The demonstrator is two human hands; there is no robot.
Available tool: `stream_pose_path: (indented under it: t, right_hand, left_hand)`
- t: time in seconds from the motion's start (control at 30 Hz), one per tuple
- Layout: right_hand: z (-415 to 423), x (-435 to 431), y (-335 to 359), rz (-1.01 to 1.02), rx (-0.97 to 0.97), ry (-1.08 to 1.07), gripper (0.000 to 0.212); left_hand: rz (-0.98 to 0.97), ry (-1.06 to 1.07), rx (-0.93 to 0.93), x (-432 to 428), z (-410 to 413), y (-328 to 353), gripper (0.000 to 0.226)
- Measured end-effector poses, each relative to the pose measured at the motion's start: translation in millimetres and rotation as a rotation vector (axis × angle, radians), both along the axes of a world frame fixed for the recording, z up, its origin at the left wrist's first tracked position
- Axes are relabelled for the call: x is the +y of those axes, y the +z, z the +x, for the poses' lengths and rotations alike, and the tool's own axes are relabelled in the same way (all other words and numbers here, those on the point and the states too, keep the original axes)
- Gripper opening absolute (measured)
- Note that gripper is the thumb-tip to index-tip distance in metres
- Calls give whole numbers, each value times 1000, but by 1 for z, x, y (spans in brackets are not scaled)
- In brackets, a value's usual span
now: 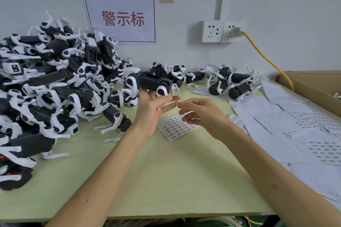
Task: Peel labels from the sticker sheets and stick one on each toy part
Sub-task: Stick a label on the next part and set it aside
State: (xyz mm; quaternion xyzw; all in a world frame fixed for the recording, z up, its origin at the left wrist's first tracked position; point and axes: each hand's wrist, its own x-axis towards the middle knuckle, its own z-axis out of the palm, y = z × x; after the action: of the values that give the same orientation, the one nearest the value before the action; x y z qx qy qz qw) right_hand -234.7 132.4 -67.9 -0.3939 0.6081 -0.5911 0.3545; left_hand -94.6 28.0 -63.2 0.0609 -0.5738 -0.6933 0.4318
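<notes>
My left hand (151, 110) holds up a black-and-white toy dog part (153, 81) above the table, thumb and fingers under its body, with the other fingers stretched toward the right. My right hand (199, 114) pinches a small printed label (178, 103) between thumb and forefinger, right at the tip of a left finger. A sticker sheet (177, 127) with rows of labels lies flat on the green table (166, 171) just beneath both hands.
A big pile of toy dog parts (46, 88) fills the left of the table. A smaller group (227, 81) lies at the back right. Loose sticker sheets (304, 131) cover the right side beside a cardboard box (313, 84). A yellow cable (265, 59) runs from the wall socket.
</notes>
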Motion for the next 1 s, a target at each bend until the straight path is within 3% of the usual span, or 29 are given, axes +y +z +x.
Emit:
stream_pose_path:
  t: [0.3,0.5,0.63,0.77,0.87,1.0]
  right_hand:
    - [1,-3,-2,-33,96,-85,11]
    - [3,-1,2,-187,180,-147,2]
    - [6,0,1,-267,283,-146,40]
    - [8,-2,-5,-243,415,-142,79]
    - [7,-4,-6,-205,457,-105,89]
    - [9,-6,-9,-225,417,-104,85]
  left_hand:
    - [-27,31,-53,-1,-4,-4,49]
    - [-21,113,-155,-8,-7,-11,28]
    - [-3,-32,-166,-4,-4,-5,36]
    - [176,-212,-108,5,-1,-1,40]
    - [173,-275,-162,5,-2,-4,55]
    - [174,-241,-192,4,-3,-3,60]
